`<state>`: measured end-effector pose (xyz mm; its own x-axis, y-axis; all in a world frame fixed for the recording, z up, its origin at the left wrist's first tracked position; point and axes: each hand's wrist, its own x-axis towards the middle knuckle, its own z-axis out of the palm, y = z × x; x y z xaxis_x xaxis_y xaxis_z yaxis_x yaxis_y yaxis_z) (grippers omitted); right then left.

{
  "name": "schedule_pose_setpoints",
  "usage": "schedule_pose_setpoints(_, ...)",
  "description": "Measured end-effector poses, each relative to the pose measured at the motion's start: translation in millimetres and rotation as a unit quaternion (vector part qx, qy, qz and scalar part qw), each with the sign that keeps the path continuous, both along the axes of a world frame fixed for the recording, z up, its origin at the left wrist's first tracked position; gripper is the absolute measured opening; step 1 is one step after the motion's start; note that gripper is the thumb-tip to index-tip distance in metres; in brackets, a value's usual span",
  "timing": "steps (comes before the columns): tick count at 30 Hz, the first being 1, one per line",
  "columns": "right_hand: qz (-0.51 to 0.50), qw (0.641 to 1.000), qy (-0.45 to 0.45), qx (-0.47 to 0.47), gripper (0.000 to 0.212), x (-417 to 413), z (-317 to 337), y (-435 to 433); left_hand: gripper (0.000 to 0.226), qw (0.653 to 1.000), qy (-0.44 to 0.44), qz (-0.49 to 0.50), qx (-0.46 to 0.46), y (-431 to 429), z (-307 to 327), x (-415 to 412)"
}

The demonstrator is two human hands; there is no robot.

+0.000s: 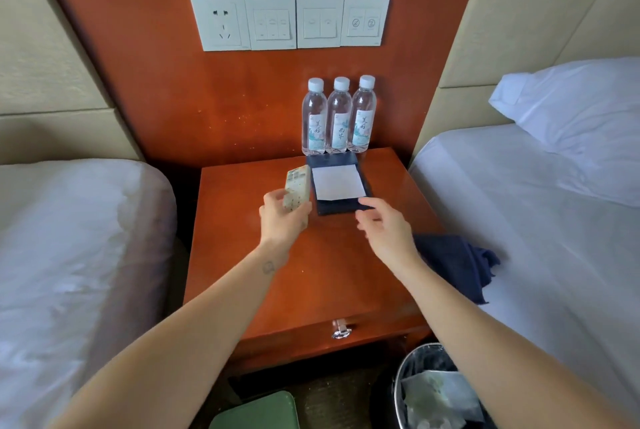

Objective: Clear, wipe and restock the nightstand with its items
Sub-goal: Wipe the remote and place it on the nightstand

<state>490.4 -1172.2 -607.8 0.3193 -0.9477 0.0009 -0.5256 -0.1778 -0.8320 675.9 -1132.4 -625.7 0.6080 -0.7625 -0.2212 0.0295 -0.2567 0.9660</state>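
Nightstand [329, 273] stands between two beds, its top a glossy red-brown wood, with a drawer handle [341, 328] at the front edge.

Items on top:
- Three bottles [339, 120] of water stand upright in a row at the back, right of centre, close against the wall panel, caps on, each touching or nearly touching the next.
- A notepad [338, 186], white paper in a dark blue holder, lies flat just in front of the bottles.

Hands:
- Left hand [282, 217] grips a pale remote [296, 188] by its near end, fingers and thumb curled round it. The remote points away from the person, just left of the notepad. Whether its far end touches the top cannot be told.
- Right hand [384, 228] is loosely spread and holds nothing. Its fingertips are at the near edge of the notepad's holder; contact cannot be confirmed.

Surroundings:
- A dark blue cloth [453, 262] lies crumpled on the edge of the right bed [519, 203], against the nightstand's right side.
- A pillow [581, 117] rests at the head of that bed.
- The left bed [69, 238] has a white sheet.
- A switch panel [289, 22] with one socket is mounted on the wall above.
- A lined bin [415, 352] holding crumpled paper sits on the floor at the front right; a green lid [259, 409] shows at the bottom edge.
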Motion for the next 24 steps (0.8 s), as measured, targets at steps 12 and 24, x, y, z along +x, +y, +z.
schedule_pose_setpoints(12,-0.095,0.94,-0.252,0.211,0.018,-0.6,10.6,-112.2,0.04,0.936,-0.263,-0.227,-0.051,-105.8,8.2,-81.0)
schedule_pose_setpoints(24,-0.097,0.995,0.036,-0.008,0.039,1.2,-35.8,-152.3,0.054,0.795,-0.504,-0.336,0.031,-135.6,-21.6,-73.3)
